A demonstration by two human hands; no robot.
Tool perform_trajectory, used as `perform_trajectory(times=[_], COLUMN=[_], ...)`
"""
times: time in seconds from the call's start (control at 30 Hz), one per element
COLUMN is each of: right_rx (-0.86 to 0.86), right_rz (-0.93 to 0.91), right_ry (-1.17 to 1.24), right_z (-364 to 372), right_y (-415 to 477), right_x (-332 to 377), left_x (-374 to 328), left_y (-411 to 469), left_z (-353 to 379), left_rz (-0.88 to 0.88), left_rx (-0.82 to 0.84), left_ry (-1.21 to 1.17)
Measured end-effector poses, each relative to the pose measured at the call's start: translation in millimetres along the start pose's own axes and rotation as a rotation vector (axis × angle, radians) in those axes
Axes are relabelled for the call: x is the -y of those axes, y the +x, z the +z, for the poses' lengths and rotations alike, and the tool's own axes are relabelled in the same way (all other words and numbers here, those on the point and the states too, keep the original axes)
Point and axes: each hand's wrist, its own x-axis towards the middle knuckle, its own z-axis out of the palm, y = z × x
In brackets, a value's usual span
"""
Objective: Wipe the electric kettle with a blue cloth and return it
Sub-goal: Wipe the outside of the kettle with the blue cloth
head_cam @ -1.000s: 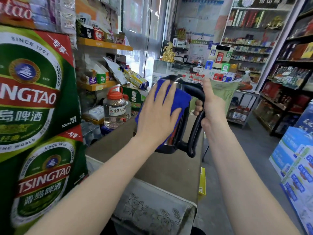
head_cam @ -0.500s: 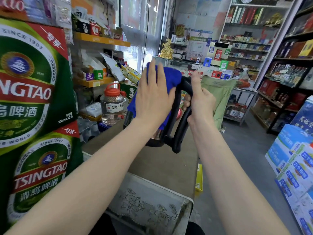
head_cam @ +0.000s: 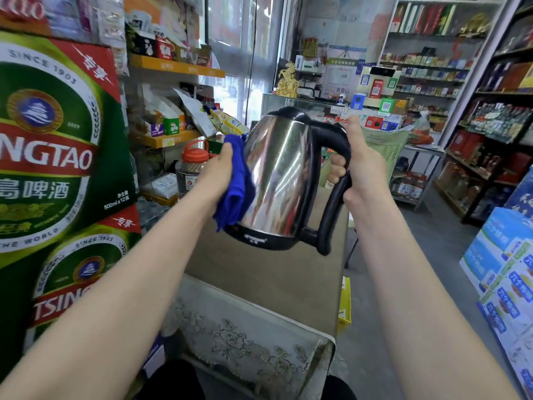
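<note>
The stainless-steel electric kettle [head_cam: 277,174] is hanging tilted above the brown counter [head_cam: 259,278], the right hand [head_cam: 360,168] curling round its black handle [head_cam: 331,197]. The left hand [head_cam: 215,174] is holding a bunched blue cloth [head_cam: 235,186] against its left wall. Polished steel probably slips; the rigid handle is offering the sure hold.

Steel electric kettle [head_cam: 277,174] held tilted above the brown surface [head_cam: 265,281], right hand [head_cam: 362,168] gripping its black handle [head_cam: 331,203], left hand [head_cam: 213,171] holding a bunched blue cloth [head_cam: 235,189] against its left side, green beer cartons [head_cam: 52,157] stacked at left, red-lidded jar [head_cam: 190,166] beyond
</note>
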Motion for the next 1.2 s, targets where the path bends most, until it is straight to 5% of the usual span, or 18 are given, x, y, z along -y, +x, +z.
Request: perform_trajectory(times=[0.17,0.37,0.5,0.6,0.87,1.07,1.2], right_rx=[0.107,0.001,-0.089,-0.141,-0.233,-0.15,-0.134], right_rz=[0.034,-0.135,-0.263,-0.297,-0.088,-0.054,-0.262], right_ry=[-0.014,-0.054,-0.111,-0.225,-0.347,-0.437,-0.712], right_z=[-8.4,-3.4,3.8,4.8,-5.9,-7.2,-10.0], right_y=[8.3,2.0,-4.1,-7.5,-18.0,-17.7,-24.9], right_x=[9.0,2.1,-11.6,-46.0,-157.1,-160.1,-141.3], left_x=[25.4,24.3,21.9,43.0,86.5,85.2,78.5], left_y=[0.8,1.0,-14.1,-11.6,-17.1,-22.3,-20.6], left_z=[-17.2,-2.8,16.6,23.7,30.8,40.6,57.1], left_rz=[-0.201,-0.052,0.307,0.298,0.173,0.209,0.246], left_rx=[0.281,-0.02,-0.285,-0.335,-0.156,-0.057,0.043], left_ry=[-0.37,-0.393,-0.005,0.058,0.033,-0.003,-0.047])
